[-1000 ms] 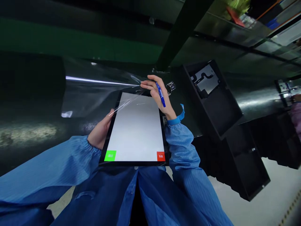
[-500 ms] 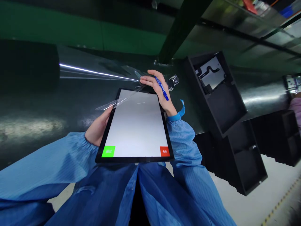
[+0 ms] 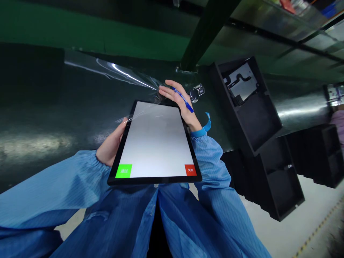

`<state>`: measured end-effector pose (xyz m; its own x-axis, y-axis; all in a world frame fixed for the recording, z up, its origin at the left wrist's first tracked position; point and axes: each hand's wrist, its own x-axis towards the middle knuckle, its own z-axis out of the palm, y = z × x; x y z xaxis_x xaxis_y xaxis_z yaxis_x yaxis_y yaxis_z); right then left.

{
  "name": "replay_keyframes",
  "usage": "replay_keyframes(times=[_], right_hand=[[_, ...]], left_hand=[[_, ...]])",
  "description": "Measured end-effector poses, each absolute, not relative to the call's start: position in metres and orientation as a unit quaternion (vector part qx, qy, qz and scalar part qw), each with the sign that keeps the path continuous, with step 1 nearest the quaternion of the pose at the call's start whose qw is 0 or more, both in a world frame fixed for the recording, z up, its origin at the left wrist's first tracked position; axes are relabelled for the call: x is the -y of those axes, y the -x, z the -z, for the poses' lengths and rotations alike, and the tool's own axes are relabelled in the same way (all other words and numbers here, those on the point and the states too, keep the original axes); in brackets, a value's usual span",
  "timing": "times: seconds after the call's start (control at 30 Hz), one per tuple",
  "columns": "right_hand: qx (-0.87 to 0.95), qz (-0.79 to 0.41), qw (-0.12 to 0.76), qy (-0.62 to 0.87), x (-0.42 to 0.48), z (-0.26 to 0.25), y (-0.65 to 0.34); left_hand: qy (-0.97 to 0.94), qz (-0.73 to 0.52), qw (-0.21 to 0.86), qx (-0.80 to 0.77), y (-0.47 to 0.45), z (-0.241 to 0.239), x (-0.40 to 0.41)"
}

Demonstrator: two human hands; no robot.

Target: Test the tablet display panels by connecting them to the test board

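You have a tall black open-fronted shelf rack [image 3: 259,122] standing on a pale grey floor [image 3: 271,233], its compartments stacked one above another. In the rack's uppermost compartment lies a flat pale panel [image 3: 240,84] with a black cable-shaped outline on it. Just beyond the rack, a matching black shelf unit [image 3: 321,157] stands, and a dashed yellow floor line [image 3: 314,225] runs past the rack's foot.

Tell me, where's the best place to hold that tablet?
Grip the tablet by its long left edge from underneath, as the left hand does: the flat black frame gives a firm rim, and the hand stays clear of the green button and red button.
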<state>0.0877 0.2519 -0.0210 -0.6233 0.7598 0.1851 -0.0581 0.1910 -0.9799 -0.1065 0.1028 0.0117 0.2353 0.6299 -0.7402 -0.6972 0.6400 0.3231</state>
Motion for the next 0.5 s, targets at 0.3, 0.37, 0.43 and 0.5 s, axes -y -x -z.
replay_keyframes(times=[0.3,0.37,0.43,0.5], right_hand=[[0.691,-0.584,0.332,0.267,-0.2522,0.0235,-0.0883],[0.697,-0.583,0.324,0.262,-0.2502,0.0211,-0.0889],[0.709,-0.578,0.311,0.257,-0.2482,0.0186,-0.0887],[0.721,-0.567,0.304,0.257,-0.2475,0.0169,-0.0877]], left_hand=[[0.113,-0.406,0.771,-0.477,0.1075,-0.0162,-0.1031],[0.119,-0.410,0.765,-0.481,0.1080,-0.0138,-0.1028],[0.114,-0.418,0.758,-0.487,0.1072,-0.0126,-0.1032],[0.103,-0.427,0.752,-0.492,0.1051,-0.0128,-0.1041]])
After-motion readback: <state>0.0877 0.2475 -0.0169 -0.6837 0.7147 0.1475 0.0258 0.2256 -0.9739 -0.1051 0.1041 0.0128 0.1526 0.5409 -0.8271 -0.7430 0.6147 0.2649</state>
